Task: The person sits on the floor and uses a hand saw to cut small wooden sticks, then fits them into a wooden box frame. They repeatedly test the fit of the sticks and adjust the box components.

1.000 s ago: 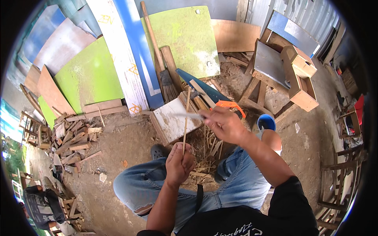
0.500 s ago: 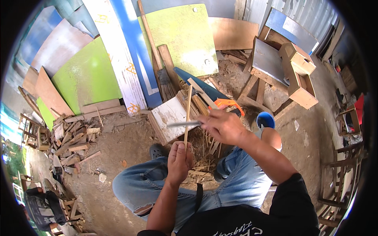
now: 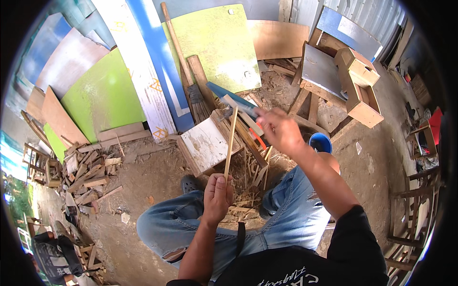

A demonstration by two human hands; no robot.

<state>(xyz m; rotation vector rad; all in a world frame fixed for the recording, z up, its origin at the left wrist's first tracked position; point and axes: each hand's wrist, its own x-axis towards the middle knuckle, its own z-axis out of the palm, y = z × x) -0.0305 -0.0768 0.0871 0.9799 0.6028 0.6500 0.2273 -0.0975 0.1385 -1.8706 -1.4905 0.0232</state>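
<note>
Upright between my knees, a thin wooden stick [image 3: 230, 145] rises from my left hand [image 3: 217, 196], whose fingers are wrapped round its lower end. My right hand [image 3: 282, 132] is closed on a knife [image 3: 238, 107], its blade smeared by motion and pointing left near the stick's top end. Past the hands stands a low white-topped wooden block [image 3: 207, 143] with several wood strips lying at its right side. A handsaw with a blue blade [image 3: 220, 90] lies behind them; its orange handle [image 3: 258, 137] is partly covered by my right hand and the strips.
Wood shavings [image 3: 245, 209] lie between my feet. A blue bucket [image 3: 320, 143] stands by my right knee. To the left is a heap of wood scraps [image 3: 88, 176]. A broom [image 3: 195, 97] leans at the back beside painted boards. A person [image 3: 52, 255] is at the lower left.
My right hand and the knife have moved up and a little right, the blade going from across the stick's middle to its top. My left hand keeps its hold; the stick's top leans slightly more right.
</note>
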